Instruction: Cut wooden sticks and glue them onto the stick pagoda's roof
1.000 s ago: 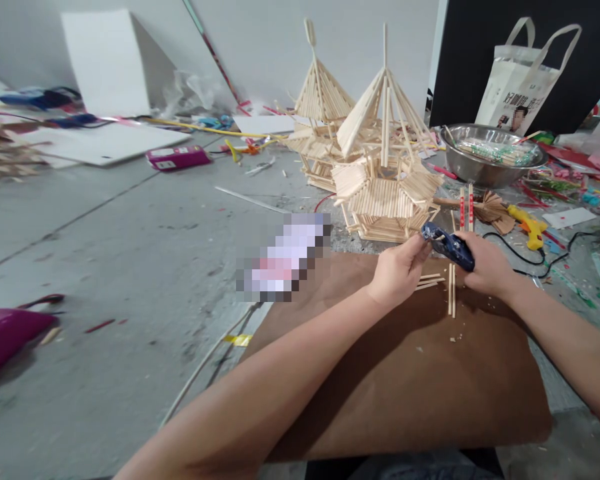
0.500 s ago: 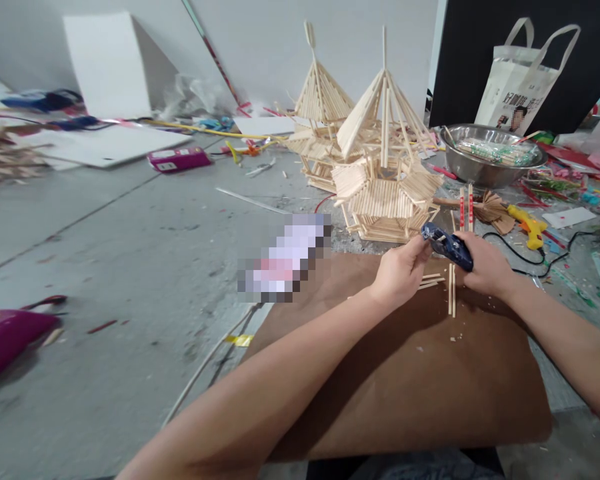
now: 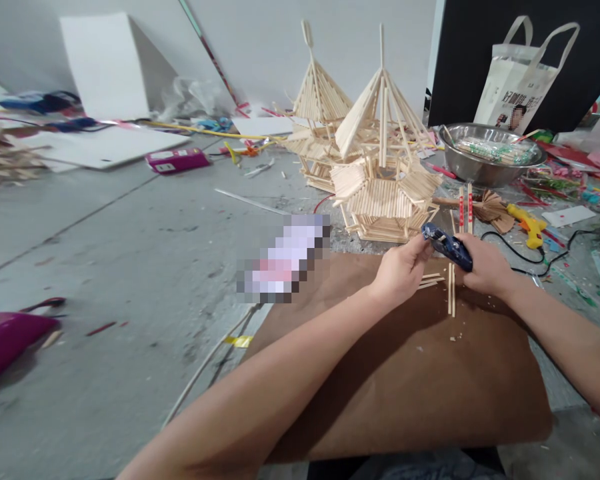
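Observation:
My right hand point(image 3: 487, 268) is wrapped round a dark blue hand tool point(image 3: 447, 247), which looks like cutting pliers. At the tool's left end, my left hand point(image 3: 399, 272) has its fingers pinched together; what they hold, if anything, is hidden. Two pale wooden sticks point(image 3: 451, 291) lie side by side on the brown board point(image 3: 410, 387) below the tool. More short sticks point(image 3: 431, 281) lie partly behind my left hand. Small wood crumbs are scattered on the board. Beyond my hands stands a pagoda-like model point(image 3: 387, 197) built of wooden sticks.
A second stick model point(image 3: 320, 100) stands behind the first. To the right are a metal bowl point(image 3: 490, 167) of packaged sticks, a yellow glue gun point(image 3: 529, 227) with its black cord, and scattered scraps. A blurred-out phone-like object point(image 3: 287, 257) with a cable lies left of the board.

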{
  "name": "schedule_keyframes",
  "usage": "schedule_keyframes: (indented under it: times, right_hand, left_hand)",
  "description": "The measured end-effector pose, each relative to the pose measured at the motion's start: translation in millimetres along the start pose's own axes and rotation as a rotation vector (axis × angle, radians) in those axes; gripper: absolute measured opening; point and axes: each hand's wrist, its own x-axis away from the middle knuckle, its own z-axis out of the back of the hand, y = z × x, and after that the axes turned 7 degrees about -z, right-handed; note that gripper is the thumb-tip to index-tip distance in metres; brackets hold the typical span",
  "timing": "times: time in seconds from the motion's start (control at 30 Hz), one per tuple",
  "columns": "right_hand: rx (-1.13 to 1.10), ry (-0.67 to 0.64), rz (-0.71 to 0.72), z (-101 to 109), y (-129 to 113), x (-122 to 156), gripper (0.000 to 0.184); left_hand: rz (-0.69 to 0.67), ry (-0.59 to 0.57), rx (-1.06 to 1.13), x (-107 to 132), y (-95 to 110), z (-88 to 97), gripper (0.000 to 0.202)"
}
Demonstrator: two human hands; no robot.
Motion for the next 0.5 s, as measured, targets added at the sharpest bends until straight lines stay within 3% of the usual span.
schedule_keyframes:
  times: [0.3,0.5]
  right_hand:
    - [0.116,-0.046,-0.135,3.1,-7.1,2.6,0.036]
    - [0.195,0.073,-0.187,-2.2,-3.4,-1.5,0.035]
  left_hand:
    - [0.002,-0.029,-0.075,4.5,2.2,-2.2,0.020]
    - [0.043,0.016,0.009,3.4,3.3,-2.3,0.020]
